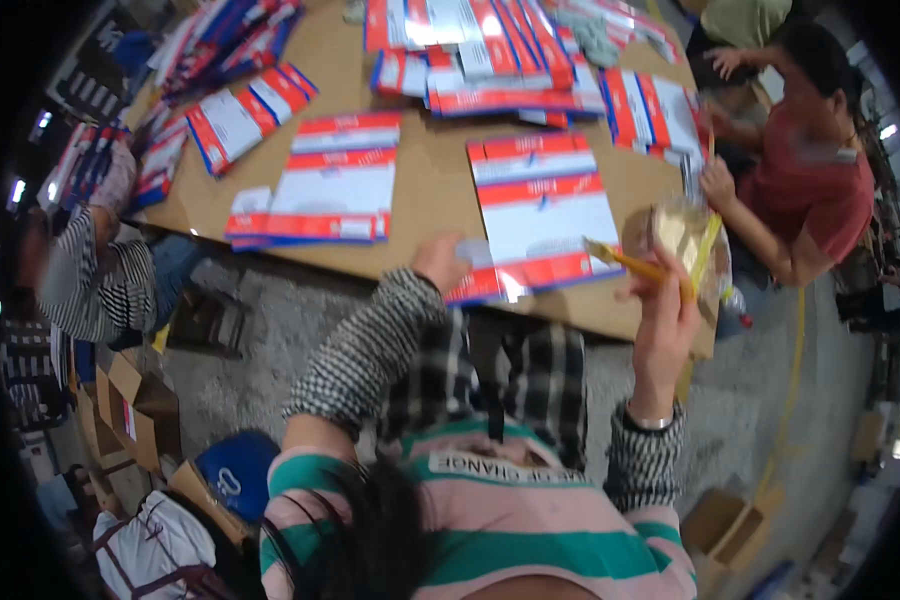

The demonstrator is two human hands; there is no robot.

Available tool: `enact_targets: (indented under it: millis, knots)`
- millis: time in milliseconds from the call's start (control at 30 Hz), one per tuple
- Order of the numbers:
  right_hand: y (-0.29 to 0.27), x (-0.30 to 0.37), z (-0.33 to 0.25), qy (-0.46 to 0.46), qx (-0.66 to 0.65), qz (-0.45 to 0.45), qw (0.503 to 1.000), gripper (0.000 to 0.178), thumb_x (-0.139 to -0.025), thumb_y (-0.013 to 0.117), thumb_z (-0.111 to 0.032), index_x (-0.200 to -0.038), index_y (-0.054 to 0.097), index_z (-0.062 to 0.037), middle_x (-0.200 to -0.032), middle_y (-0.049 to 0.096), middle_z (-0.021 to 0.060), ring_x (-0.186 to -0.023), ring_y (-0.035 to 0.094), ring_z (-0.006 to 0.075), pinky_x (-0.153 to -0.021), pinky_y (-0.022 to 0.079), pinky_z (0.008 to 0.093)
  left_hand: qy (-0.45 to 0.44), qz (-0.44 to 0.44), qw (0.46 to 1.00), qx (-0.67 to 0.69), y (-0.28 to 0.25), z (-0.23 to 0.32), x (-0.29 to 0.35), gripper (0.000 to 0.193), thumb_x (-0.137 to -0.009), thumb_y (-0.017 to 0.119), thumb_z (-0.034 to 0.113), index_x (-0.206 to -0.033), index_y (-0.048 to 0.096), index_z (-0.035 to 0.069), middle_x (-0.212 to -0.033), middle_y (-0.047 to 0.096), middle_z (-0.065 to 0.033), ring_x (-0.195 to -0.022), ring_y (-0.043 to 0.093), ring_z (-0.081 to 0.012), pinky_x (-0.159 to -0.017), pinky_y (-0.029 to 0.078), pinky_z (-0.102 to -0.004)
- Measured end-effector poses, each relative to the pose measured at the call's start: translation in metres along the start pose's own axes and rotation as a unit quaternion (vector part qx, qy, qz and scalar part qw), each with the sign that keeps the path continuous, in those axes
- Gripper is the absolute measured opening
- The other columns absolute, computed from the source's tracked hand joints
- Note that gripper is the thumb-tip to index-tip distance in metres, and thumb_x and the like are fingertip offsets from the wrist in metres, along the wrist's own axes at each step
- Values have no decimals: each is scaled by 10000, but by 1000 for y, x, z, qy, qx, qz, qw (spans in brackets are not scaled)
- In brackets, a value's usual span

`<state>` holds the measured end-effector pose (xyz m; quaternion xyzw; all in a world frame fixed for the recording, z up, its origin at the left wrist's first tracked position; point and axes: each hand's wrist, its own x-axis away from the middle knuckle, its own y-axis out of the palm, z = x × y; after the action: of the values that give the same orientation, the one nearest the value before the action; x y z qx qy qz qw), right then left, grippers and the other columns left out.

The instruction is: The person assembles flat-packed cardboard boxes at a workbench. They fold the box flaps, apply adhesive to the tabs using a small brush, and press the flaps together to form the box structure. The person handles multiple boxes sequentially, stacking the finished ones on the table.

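My right hand [660, 315] is closed round the orange-yellow handle of a brush [632, 262]. The brush tip points left, over the right edge of a flat printed carton [550, 215] in red, white and blue. At that carton's lower left corner, the slightly blurred fingers of my left hand [440, 264] are closed on a small pale side flap [475, 252]. Beside my right hand, on the table's right side, stands a tub [682, 232] with yellowish contents, partly hidden by my fingers.
On the brown table [430, 190] lie more flat cartons: a stack [335, 180] to the left and a large pile [480, 60] at the back. A co-worker in a red shirt [810, 185] sits at right, another in stripes [100, 270] at left. Open cardboard boxes [135, 410] stand on the floor.
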<state>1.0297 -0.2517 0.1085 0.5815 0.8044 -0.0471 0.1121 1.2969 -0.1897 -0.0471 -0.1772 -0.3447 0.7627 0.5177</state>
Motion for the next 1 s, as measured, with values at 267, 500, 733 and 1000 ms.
enact_targets:
  millis: [267, 500, 733, 1000]
  knots:
    - [14, -2, 53, 136, -118, -13, 984, 299, -1008, 408, -218, -1075, 536, 43, -906, 608, 121, -764, 635, 172, -719, 531, 310, 28, 65, 994, 78, -2, 3, 7, 325, -815, 672, 276, -872, 639, -42, -785, 604, -171, -677, 564, -210, -630, 457, -333]
    - [30, -4, 87, 205, -168, -20, 964, 288, -1000, 429, -218, -1030, 530, 50, -917, 607, 127, -762, 634, 181, -724, 533, 318, -76, 110, 982, 133, -7, 6, 20, 269, -800, 650, 223, -730, 633, -36, -757, 605, -172, -661, 590, -279, -632, 484, -364]
    - [42, 8, 106, 245, -192, -34, 950, 238, -991, 437, -200, -974, 528, 19, -920, 603, 119, -767, 632, 186, -733, 522, 317, 7, 164, 978, 130, -6, 23, 60, 106, -800, 595, 46, -855, 629, -37, -878, 592, -149, -722, 604, -256, -636, 494, -324]
    - [52, 24, 115, 274, -241, -32, 930, 223, -989, 425, -194, -957, 522, 4, -924, 608, 139, -763, 636, 204, -745, 522, 337, 53, 143, 983, 99, -8, 26, 87, 137, -806, 564, -1, -922, 621, -47, -947, 604, -162, -854, 611, -311, -753, 498, -346]
